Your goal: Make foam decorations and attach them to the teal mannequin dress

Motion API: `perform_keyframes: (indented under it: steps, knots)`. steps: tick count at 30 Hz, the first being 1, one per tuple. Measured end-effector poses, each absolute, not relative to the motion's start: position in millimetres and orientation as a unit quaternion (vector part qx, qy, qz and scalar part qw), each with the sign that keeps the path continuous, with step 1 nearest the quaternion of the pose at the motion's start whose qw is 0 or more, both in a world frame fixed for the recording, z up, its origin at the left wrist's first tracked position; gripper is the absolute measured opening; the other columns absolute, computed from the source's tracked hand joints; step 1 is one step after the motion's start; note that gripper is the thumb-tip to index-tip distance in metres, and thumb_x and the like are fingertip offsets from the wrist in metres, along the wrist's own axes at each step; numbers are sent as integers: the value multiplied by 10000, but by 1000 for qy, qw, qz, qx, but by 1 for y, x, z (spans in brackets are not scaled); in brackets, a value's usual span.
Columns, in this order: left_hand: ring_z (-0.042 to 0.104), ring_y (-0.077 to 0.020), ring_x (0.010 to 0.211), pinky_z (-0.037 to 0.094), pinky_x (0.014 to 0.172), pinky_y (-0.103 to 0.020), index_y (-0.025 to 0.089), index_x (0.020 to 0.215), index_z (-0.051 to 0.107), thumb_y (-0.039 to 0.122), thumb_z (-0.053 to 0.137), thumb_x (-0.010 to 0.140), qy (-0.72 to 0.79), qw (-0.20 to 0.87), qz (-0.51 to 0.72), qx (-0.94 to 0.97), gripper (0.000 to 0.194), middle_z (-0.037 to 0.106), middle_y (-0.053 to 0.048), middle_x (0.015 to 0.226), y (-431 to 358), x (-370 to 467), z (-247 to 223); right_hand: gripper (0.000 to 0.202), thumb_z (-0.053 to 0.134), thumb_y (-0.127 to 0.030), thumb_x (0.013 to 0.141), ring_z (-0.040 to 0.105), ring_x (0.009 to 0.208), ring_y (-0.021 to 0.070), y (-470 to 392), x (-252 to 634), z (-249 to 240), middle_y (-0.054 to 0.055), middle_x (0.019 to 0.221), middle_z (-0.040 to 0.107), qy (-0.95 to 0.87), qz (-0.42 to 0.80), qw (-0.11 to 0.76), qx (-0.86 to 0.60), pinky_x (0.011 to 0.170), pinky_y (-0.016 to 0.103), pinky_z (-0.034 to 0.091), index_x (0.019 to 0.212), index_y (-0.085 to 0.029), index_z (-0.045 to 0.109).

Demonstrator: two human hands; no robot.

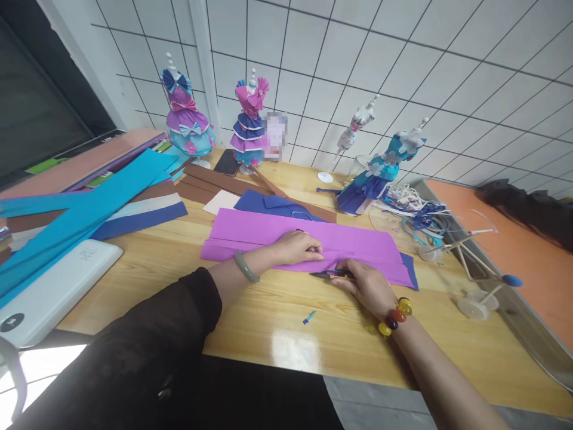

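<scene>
A wide purple sheet of crepe paper (358, 239) lies across the middle of the table, with a fold line running along it. My left hand (298, 246) rests on this sheet, its fingers curled and pinching the paper near the front edge. In my right hand (364, 285) is a pair of scissors (322, 275), whose dark blades point left at the sheet's near edge. My palm and fingers hide most of the handles. Dark blue paper (409, 269) peeks out from under the purple sheet's right end.
Behind the sheet stand several small mannequins, some in paper dresses (190, 119). Blue and brown paper strips (102, 206) and a white power bank (67, 286) are on the left. At right are tangled ribbons (421, 215) and a wooden-stick model (474, 263). A scrap (309, 317) lies in front.
</scene>
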State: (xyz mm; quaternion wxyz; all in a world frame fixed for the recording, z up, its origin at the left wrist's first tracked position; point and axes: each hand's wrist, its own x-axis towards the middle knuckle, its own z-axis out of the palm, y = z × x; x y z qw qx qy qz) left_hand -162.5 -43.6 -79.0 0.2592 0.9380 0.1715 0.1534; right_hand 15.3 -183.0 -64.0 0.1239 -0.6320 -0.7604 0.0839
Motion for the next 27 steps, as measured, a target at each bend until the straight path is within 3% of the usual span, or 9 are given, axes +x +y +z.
perform_keyframes:
  steps: [17, 27]
  knots:
    - [552, -102, 662, 328, 630, -212, 223, 777, 624, 480, 512, 753, 162, 269, 170, 934, 281, 641, 30, 716, -43, -162, -82, 288, 471, -488, 802, 596, 681, 181, -186, 13, -63, 37, 763, 645, -746, 117, 139, -641, 610, 294, 445, 851, -209, 526]
    - [533, -94, 640, 318, 578, -198, 220, 805, 634, 477, 518, 746, 170, 285, 160, 930, 288, 631, 24, 722, -44, -163, -78, 313, 476, -495, 794, 613, 730, 188, -186, 7, -63, 40, 823, 659, -734, 138, 142, -650, 632, 294, 457, 920, -213, 525]
